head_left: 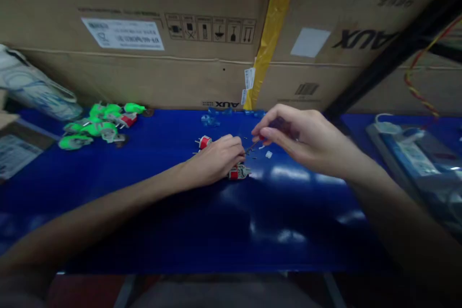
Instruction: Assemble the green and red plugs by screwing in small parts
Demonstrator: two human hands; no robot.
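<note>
My left hand point(216, 160) rests on the blue table point(151, 202), fingers curled around a small red and white part point(238, 172) that shows at its lower edge. A second red and white part point(204, 142) lies just beyond the knuckles. My right hand point(296, 137) hovers to the right, thumb and forefinger pinched on a thin dark tool point(252, 148) whose tip points toward the left fingertips. Tiny loose bits point(268, 154) lie under the right hand.
A pile of green and red parts point(99, 124) sits far left. Cardboard boxes point(180, 33) wall off the back. A plastic bag point(32, 89) lies at the left edge, a power strip and tray point(415, 154) at the right, small clear pieces point(209, 119) near the boxes.
</note>
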